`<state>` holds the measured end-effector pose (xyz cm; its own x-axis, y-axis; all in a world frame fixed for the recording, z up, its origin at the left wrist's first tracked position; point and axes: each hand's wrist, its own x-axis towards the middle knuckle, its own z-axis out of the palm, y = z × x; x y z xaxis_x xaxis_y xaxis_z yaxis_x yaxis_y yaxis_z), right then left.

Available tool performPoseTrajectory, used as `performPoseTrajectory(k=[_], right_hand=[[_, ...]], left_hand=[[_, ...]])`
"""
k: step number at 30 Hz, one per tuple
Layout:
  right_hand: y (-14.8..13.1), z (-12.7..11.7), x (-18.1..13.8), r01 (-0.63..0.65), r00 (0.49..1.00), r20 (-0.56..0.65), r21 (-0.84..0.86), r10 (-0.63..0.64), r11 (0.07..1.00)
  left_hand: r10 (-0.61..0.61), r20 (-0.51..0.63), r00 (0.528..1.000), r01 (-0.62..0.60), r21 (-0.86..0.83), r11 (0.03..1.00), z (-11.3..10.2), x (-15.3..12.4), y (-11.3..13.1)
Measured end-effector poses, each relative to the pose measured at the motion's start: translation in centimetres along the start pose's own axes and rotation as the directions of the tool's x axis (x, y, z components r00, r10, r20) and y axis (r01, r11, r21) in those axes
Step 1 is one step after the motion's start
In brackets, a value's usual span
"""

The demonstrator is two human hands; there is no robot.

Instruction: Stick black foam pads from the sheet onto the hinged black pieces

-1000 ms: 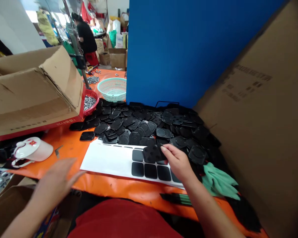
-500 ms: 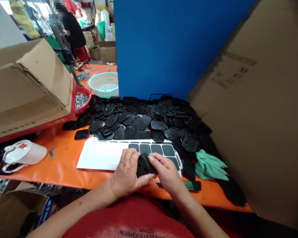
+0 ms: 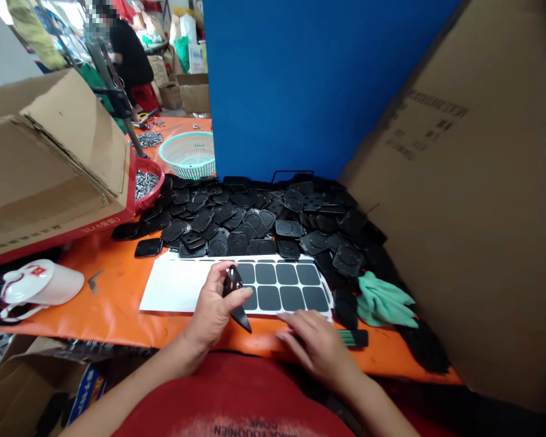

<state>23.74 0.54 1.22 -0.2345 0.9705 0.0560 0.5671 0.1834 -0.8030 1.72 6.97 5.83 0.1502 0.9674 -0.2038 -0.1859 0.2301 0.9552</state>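
My left hand [image 3: 213, 312] is closed on a black plastic plate [image 3: 235, 285] with holes, held on edge and tilted over the white sticker sheet [image 3: 177, 285]. Thumb and fingers pinch its sides. Dark rounded-square stickers [image 3: 269, 298] cover the right part of that sheet. My right hand [image 3: 316, 343] is apart from the plate, low over the front edge of the table, its fingers spread and slightly blurred. Under and beside it lies a black and green strip-like object [image 3: 357, 338], partly hidden by the hand; I cannot tell whether they touch.
A heap of black plates [image 3: 255, 221] spreads behind the sheet. A green cloth [image 3: 384, 297] lies at right beside a large cardboard sheet [image 3: 464, 200]. At left are a white lidded mug [image 3: 57, 282], an open carton [image 3: 73, 133] and a red basket [image 3: 152, 194] of metal parts. Someone sits farther back.
My right hand has let go of the black plate and moved down and right. My left hand has shifted left, turning the plate on edge. More of the stickers show.
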Motion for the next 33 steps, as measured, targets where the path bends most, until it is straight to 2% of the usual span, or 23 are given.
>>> performPoseTrajectory(k=[2, 4, 6, 8, 11, 14, 16, 19, 27, 33], right_hand=[[2.7, -2.4, -2.2, 0.154, 0.987, 0.014, -0.307, -0.158, 0.939], [5.4, -3.4, -4.3, 0.204, 0.977, 0.049, -0.501, -0.209, 0.841], [7.4, -3.2, -6.0, 0.214, 0.968, 0.022, -0.598, -0.251, 0.772], [8.3, -2.4, -6.9, 0.194, 0.958, -0.043, -0.632, -0.284, 0.750], [7.0, -1.4, -7.0, 0.153, 0.948, -0.156, -0.537, -0.276, 0.830], [3.5, -1.3, -5.9, 0.125, 0.961, -0.211, -0.241, -0.178, 0.962], [1.1, -1.3, -4.9, 0.151, 0.979, -0.129, -0.058, -0.158, 0.987], [-1.2, -1.3, -3.6, 0.194, 0.981, 0.002, 0.092, -0.195, 0.977], [-2.2, -1.5, -2.6, 0.200, 0.979, 0.020, 0.121, -0.204, 0.972], [-2.5, -1.8, -2.8, 0.184, 0.982, 0.021, 0.111, -0.187, 0.977]], left_hand=[[-0.114, 0.045, 0.993, 0.115, -0.028, 0.993, -0.2, -0.1, -0.7], [-0.205, 0.115, 0.972, 0.205, 0.014, 0.979, -0.3, -0.4, -1.2], [-0.246, 0.185, 0.951, 0.225, 0.126, 0.966, -0.1, -1.0, -1.3], [-0.240, 0.252, 0.937, 0.175, 0.252, 0.952, 0.3, -1.5, -0.9], [-0.212, 0.330, 0.920, 0.090, 0.348, 0.933, 0.9, -2.1, -0.2], [-0.189, 0.332, 0.924, 0.040, 0.406, 0.913, 1.2, -2.3, 0.1], [-0.202, 0.328, 0.923, 0.050, 0.416, 0.908, 1.4, -2.5, -0.1], [-0.257, 0.360, 0.897, 0.123, 0.356, 0.927, 1.5, -2.7, -0.5], [-0.273, 0.372, 0.887, 0.163, 0.300, 0.940, 1.2, -2.9, -0.6], [-0.314, 0.414, 0.855, 0.190, 0.313, 0.930, 1.3, -2.7, -0.1]])
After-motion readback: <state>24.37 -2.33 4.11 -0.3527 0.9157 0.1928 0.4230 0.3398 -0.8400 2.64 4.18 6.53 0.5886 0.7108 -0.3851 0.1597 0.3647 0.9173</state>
